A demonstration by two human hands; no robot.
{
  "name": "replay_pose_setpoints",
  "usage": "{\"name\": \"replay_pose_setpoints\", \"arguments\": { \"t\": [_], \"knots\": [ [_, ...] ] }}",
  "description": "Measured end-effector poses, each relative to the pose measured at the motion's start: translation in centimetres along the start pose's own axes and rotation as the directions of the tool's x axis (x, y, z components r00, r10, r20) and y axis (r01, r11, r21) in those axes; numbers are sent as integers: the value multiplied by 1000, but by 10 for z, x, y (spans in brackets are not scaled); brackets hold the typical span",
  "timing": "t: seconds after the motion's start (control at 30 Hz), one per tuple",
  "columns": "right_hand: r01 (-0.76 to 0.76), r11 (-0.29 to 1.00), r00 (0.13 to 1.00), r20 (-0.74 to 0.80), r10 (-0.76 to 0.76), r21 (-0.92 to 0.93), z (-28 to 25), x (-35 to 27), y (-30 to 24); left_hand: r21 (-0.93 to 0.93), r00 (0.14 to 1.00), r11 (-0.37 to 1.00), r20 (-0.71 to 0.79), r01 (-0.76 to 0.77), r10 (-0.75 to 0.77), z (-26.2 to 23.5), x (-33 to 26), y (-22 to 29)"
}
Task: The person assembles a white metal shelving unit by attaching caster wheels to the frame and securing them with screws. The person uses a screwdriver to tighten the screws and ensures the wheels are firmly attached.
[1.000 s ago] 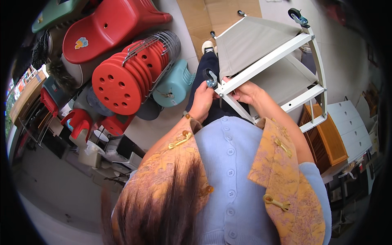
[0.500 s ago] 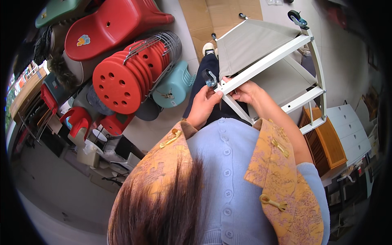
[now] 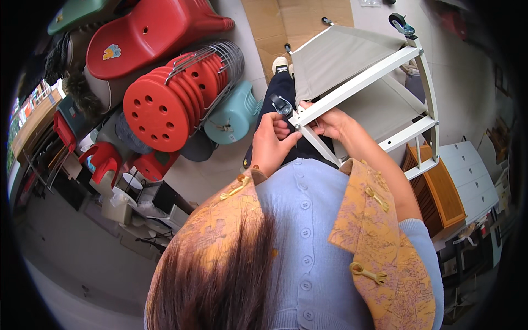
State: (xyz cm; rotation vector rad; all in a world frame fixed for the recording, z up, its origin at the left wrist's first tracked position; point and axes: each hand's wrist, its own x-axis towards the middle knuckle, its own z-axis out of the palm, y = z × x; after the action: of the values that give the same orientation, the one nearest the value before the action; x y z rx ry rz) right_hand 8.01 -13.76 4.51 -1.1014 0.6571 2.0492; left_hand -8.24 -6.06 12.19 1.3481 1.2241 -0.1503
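My left hand pinches a caster wheel at the white cart frame's corner; my right hand grips the frame rail just beside it.

By the left hand, the white-painted metal rack frame looks smooth and satin; its grey cloth shelf panels are matt and woven. Left of that hand, stacked red plastic stools shine glossy within a wire metal basket.
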Motion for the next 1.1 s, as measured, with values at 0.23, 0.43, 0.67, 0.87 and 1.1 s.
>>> {"name": "replay_pose_setpoints", "arguments": {
  "t": [0.23, 0.43, 0.67, 0.87, 1.1],
  "knots": [
    [37, 999, 999, 30, -37, 12, 1, -3, -2, 398, 881, 812, -20, -426, 472, 4, -4, 19],
    [20, 999, 993, 112, -24, 41, -1, -3, -1, 449, 851, 764, -17, -462, 525, 6, -2, 16],
    [-120, 988, 968, 233, 95, 94, -11, 3, -4, 488, 863, 774, -78, -404, 499, 11, -6, 24],
    [-121, 992, 980, 161, 117, 16, -17, 10, -7, 458, 872, 816, -154, -354, 465, 18, -5, 17],
    [-96, 986, 941, 310, 136, -139, -21, 8, -15, 485, 829, 772, -155, -410, 538, 21, -8, 19]
  ]
}}
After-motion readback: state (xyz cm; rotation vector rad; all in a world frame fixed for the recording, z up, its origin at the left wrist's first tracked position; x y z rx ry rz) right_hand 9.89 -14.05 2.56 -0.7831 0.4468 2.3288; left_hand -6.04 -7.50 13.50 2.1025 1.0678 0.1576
